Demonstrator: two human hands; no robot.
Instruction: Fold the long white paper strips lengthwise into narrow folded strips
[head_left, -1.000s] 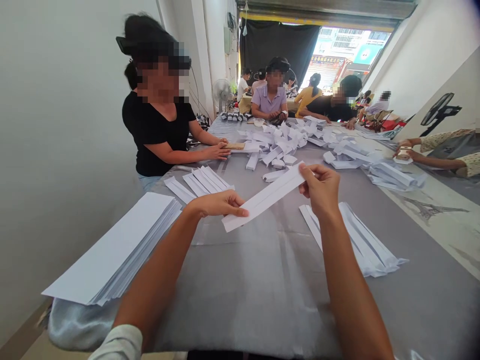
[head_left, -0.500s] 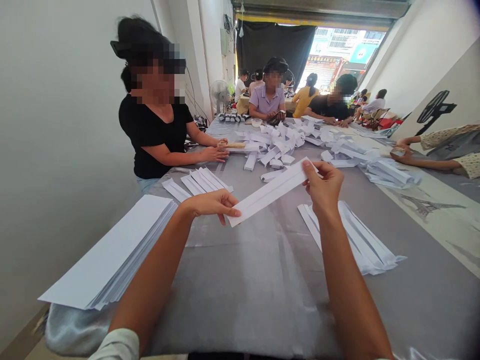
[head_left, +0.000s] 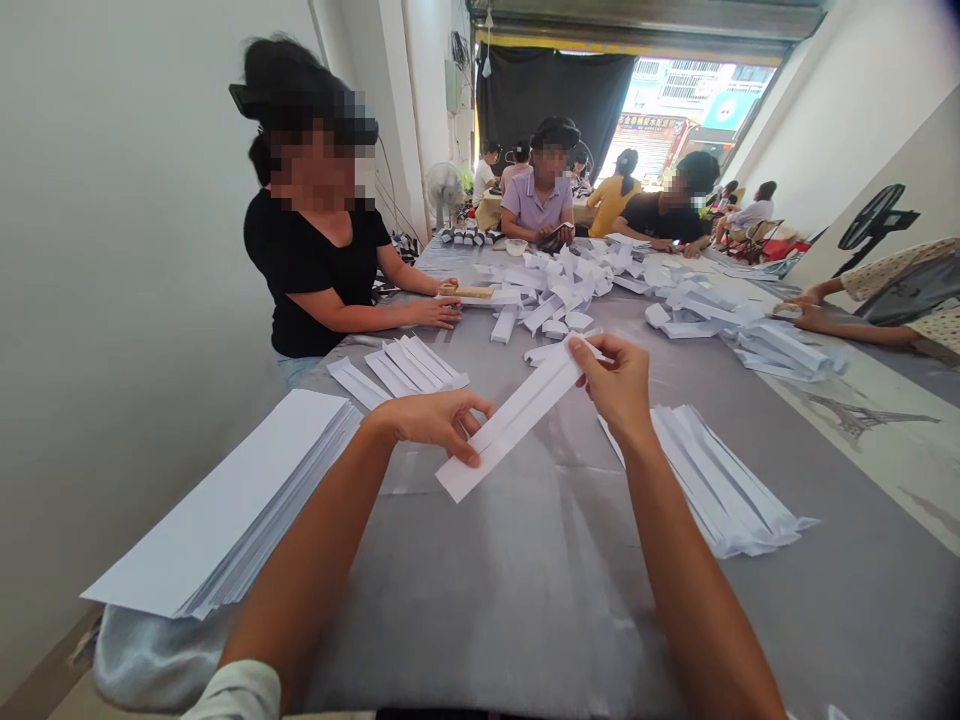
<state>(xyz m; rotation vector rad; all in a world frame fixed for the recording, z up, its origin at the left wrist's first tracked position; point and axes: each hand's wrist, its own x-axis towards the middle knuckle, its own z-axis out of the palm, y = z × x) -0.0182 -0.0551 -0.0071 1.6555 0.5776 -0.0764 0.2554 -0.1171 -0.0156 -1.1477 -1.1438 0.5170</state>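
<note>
A long, narrow folded white paper strip (head_left: 517,412) slants between my two hands above the grey table. My left hand (head_left: 441,425) pinches it near its lower left end, thumb on top. At the upper right end, my right hand (head_left: 616,385) grips it between thumb and fingers. Left of my left forearm lies a thick stack of flat white sheets (head_left: 225,490). Several folded strips (head_left: 409,370) rest in a row beyond my left hand. More folded strips (head_left: 720,480) lie side by side to the right, partly behind my right forearm.
A heap of folded white paper pieces (head_left: 562,285) covers the table's middle. At the left, a person in black (head_left: 322,260) handles paper with a wooden piece (head_left: 466,292). Other people sit along the far side, and a co-worker's hands (head_left: 806,308) are at the right.
The strip has shifted down and to the left, and it tilts more steeply. My right hand has moved left and slightly down with it; my left hand now grips further in from the end.
</note>
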